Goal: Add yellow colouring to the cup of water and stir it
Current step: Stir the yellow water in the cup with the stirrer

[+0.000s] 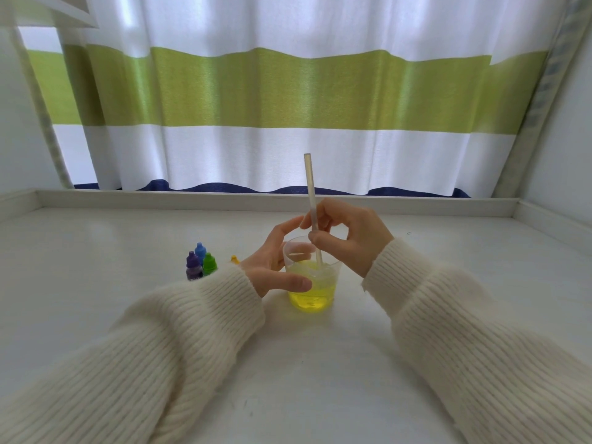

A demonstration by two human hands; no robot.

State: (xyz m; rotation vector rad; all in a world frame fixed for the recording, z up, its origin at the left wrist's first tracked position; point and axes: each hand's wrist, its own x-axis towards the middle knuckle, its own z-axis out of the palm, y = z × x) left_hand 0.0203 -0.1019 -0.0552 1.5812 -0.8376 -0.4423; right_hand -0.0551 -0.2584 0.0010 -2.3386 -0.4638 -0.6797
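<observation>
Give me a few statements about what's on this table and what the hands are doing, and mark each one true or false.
1. The water in the cup is yellow. True.
2. The right hand pinches a straw that stands in the cup. True.
3. The left hand is holding a spoon. False: it holds no tool; its thumb and fingers lie against the side of the cup.
4. The small bottles sit to the right of the cup. False: the purple bottle, blue bottle and green bottle stand to its left.
5. The cup is lying on its side. False: it stands upright on the table.
</observation>
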